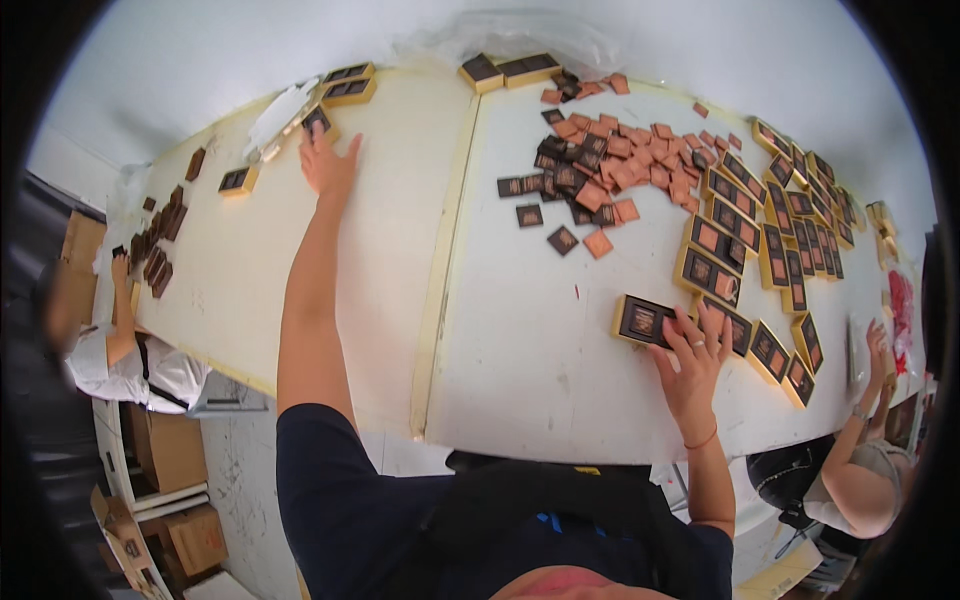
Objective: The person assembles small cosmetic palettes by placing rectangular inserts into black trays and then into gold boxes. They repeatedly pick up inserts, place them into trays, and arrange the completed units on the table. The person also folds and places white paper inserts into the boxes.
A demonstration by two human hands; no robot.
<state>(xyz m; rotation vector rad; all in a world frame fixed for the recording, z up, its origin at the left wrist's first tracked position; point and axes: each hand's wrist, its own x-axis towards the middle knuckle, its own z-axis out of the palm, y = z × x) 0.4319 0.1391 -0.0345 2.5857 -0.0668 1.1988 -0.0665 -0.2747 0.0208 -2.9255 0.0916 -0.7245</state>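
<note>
My left hand point(328, 163) lies open and flat on the surface point(520, 340) beside a small box point(318, 120), while my right hand point(692, 362), fingers spread, touches a gold-edged tray point(645, 321).

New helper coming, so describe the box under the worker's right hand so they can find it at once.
On the right white table, below the heap of loose orange and dark squares, the right hand rests on a gold-rimmed dark tray box. It lies apart, left of the overlapping rows of similar boxes.
</note>
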